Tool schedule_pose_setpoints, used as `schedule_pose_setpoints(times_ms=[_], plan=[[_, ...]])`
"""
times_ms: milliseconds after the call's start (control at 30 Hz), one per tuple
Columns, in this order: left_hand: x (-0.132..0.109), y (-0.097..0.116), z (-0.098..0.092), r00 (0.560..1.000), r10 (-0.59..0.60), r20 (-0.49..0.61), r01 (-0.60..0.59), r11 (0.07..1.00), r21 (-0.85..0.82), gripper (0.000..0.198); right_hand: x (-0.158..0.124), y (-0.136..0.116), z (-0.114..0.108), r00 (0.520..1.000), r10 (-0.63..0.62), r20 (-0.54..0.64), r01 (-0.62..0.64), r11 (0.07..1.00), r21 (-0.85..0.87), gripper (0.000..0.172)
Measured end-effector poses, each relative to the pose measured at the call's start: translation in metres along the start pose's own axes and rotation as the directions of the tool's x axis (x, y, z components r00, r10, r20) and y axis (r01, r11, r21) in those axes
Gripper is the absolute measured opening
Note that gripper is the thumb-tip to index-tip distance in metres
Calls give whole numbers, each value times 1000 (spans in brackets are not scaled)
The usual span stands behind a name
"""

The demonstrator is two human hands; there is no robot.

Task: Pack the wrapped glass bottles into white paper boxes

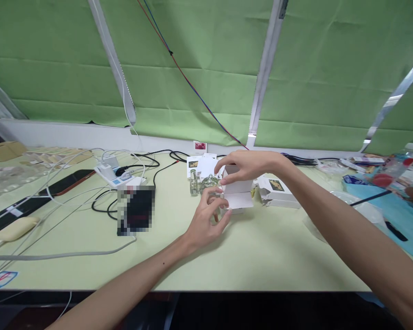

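The right hand (248,167) grips a small white box (239,192) from above, mid-table (261,256). The left hand (208,220) curls around a clear glass bottle (209,183) at the box's open end. The fingers hide the bottle's lower part, and its glass is hard to make out.

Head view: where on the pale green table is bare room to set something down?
Bare: the pale green table along its near edge, between the forearms below the left hand and right hand. Crowded: tangled white cables at left, small white cardboard boxes behind the hands, blue sheet at right.
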State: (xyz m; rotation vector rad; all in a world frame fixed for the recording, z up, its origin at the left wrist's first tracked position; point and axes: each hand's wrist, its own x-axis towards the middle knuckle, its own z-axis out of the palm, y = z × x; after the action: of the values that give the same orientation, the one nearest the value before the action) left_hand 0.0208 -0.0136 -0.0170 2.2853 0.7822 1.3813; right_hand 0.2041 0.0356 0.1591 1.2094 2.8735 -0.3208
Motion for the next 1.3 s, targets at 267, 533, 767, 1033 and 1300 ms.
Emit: schedule_pose_setpoints(times_ms=[267,533,767,1033,1300], plan=[[-1,-1,0,1000,0,6,0,1000,-2,4,-6,1,-4,1000,22,-5,-22,996,88,46],[0,-2,0,1000,4,3,-4,1000,4,4,-15,12,-6,999,21,-26,-16,982,188,35],[0,-2,-1,1000,2,-1,-2,1000,5,4,-12,20,3,1000,9,-10,-6,965,263,34],[-1,-3,0,1000,-5,5,5,1000,9,4,-9,21,13,1000,14,-17,-10,974,227,33],[0,-1,0,1000,7,5,-8,1000,8,4,-5,23,16,996,17,-91,-5,991,132,24]])
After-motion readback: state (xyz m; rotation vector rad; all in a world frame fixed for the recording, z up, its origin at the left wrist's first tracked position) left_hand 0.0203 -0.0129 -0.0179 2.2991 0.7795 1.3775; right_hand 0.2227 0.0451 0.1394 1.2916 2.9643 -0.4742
